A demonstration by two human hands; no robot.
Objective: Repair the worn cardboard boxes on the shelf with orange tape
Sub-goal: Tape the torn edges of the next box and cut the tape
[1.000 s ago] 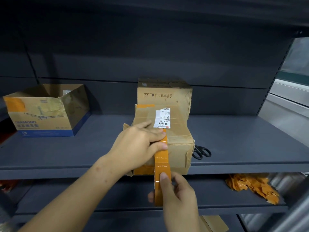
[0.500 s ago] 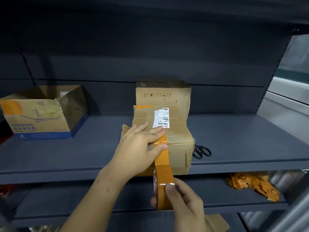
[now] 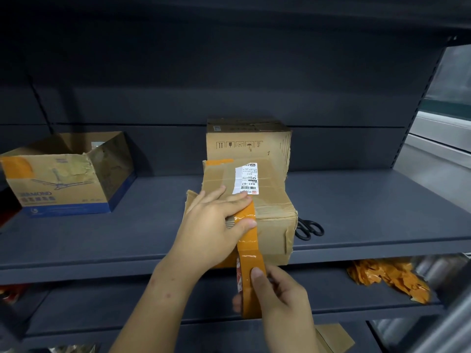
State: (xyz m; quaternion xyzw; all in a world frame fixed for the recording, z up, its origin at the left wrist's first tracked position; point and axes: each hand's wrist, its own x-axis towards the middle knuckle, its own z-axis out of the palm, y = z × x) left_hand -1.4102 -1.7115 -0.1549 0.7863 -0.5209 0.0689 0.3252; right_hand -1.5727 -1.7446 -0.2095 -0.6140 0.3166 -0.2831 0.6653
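Head view: left hand (image 3: 216,225) pressing orange tape strip (image 3: 248,225) onto cardboard box (image 3: 272,215), fingers straight; right hand (image 3: 277,299) at 6 o'clock gripping tape roll (image 3: 251,284).

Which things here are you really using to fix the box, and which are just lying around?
In use:
- front box
- orange tape strip, pressed down by the left hand
- tape roll, held by the right hand

Lying about:
- scissors
- back box
- open box
- orange scraps, lower shelf
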